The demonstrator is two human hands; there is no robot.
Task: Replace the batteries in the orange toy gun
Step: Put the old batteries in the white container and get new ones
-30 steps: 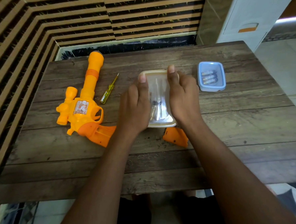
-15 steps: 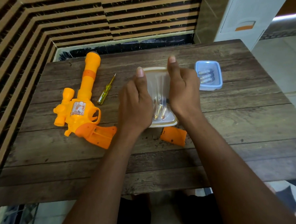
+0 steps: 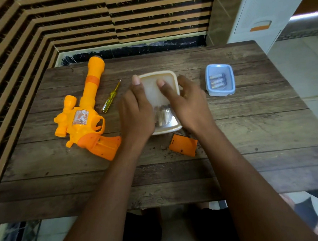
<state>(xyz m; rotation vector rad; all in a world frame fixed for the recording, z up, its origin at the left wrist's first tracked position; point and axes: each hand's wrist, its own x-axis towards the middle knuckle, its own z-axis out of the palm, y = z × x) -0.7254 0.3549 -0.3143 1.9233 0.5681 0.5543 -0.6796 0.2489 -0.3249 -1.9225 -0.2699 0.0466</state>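
The wooden table (image 3: 247, 134) carries everything within easy reach of the person, with the work kept in the middle. The orange toy gun (image 3: 86, 116) lies flat on its side at the left, barrel pointing away and grip toward the near edge. The grip's battery slot is bare and looks empty, which suits loading it from above. Both hands meet on the cream box (image 3: 151, 87) at the centre. The left hand (image 3: 135, 114) lies along its left side with one finger stretched straight up the rim, pressing rather than gripping; its other fingers are hidden. The right hand (image 3: 189, 107) has its thumb on the lid and its fingers curled round the right edge, pinching the box between them. That looks like a lid being pressed shut or prised off, and I cannot tell which. Blurred metal shapes through the lid are probably the old cells, kept apart so they don't get mixed up. The blue box (image 3: 230, 79) stands open well to the right. The orange battery cover (image 3: 183, 145) rests just in front of the cream box, ready to be refitted. The yellow screwdriver (image 3: 110, 99) lies beside the gun's barrel. Three batteries (image 3: 218, 81) lie side by side in the blue box, likely the fresh set.
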